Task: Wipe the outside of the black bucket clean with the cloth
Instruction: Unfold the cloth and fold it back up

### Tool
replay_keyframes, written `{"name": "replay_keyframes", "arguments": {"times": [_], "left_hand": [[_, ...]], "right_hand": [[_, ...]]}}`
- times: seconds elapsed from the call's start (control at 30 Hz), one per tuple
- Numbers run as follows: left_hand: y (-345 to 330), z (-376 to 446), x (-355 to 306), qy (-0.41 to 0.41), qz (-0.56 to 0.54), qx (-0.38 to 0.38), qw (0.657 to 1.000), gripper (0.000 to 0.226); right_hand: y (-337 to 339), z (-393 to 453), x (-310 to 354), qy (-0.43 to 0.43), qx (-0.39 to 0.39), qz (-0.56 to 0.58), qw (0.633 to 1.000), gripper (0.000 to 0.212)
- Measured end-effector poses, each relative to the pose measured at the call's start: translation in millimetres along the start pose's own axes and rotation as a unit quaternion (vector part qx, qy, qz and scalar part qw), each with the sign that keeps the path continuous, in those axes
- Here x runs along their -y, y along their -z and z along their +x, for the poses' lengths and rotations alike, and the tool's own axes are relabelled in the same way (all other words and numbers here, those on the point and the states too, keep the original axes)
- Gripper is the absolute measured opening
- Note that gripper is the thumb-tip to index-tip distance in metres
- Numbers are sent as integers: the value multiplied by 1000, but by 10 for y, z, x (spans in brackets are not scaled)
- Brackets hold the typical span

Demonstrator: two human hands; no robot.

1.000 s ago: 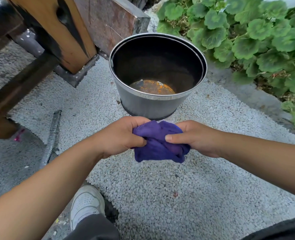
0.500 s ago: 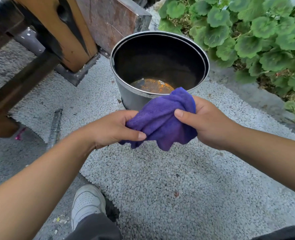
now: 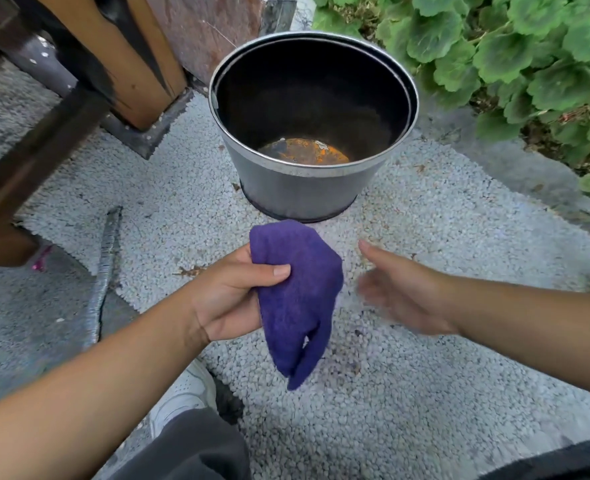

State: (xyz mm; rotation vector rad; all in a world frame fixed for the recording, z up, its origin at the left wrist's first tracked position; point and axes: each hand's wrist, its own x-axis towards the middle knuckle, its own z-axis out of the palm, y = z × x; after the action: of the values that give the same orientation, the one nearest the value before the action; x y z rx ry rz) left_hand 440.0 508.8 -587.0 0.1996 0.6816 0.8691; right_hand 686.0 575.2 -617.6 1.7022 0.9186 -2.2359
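The right hand (image 3: 406, 294) is motion-blurred, fingers loosely spread, holding nothing. The left hand (image 3: 229, 299) pinches one purple cloth (image 3: 297, 296), its fingers hidden behind it. One black bucket (image 3: 300, 188) stands beyond.

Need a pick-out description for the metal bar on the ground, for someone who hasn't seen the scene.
Start at the black bucket on the pale gravel, then look left toward the wooden post. The metal bar lies on the ground there, beyond the left hand: long, thin, grey, rough-textured, the only such piece.
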Motion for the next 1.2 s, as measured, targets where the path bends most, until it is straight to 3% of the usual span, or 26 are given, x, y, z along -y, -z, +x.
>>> {"name": "replay_keyframes", "arguments": {"times": [0.07,0.13,0.23,0.3,0.37,0.43,0.5,0.63,0.73,0.8,0.87,0.93,1.0,1.1,1.2], "left_hand": [[8,-39,-20,-8,-2,-17,1000,56],[17,-77,-30,-22,3,-5,1000,50],[56,-124,-55,-25,-18,21,999,50],[58,-162,-90,-8,-71,86,994,45],[53,-167,-105,4,-124,132,984,41],[17,-158,-97,6,-141,130,981,40],[3,-131,-76,-6,-101,100,990,38],[38,-95,-87,-32,-27,-5,999,46],[90,-62,-153,-39,116,-136,983,38],[104,-68,-188,-40,301,-211,929,28],[122,-49,-182,-62,480,-282,828,16],[102,2,-135,-101,555,-339,753,18],[70,53,-73,-132,509,-353,774,45],[66,67,-65,-182,465,-335,799,78],[67,34,-97,-226,453,-285,814,73]], "right_hand": [[-124,49,-139,-46,134,24,990,125],[-269,88,-160,-38,199,39,979,124],[-427,75,-30,31,210,68,975,105],[-465,35,34,79,216,95,968,97],[-479,9,78,135,238,132,953,111],[-495,-31,161,194,273,150,930,128],[-494,-89,258,228,293,153,916,126],[-383,-154,338,261,172,174,934,53],[-237,-163,291,274,67,174,943,38],[-168,-154,263,275,13,133,952,33],[-141,-143,258,290,-42,100,951,30],[-126,-127,267,314,-99,93,939,41],[-97,-129,298,345,-113,64,930,53],[-25,-148,343,383,-123,-48,914,44],[40,-164,362,383,-138,-122,905,47]]}}
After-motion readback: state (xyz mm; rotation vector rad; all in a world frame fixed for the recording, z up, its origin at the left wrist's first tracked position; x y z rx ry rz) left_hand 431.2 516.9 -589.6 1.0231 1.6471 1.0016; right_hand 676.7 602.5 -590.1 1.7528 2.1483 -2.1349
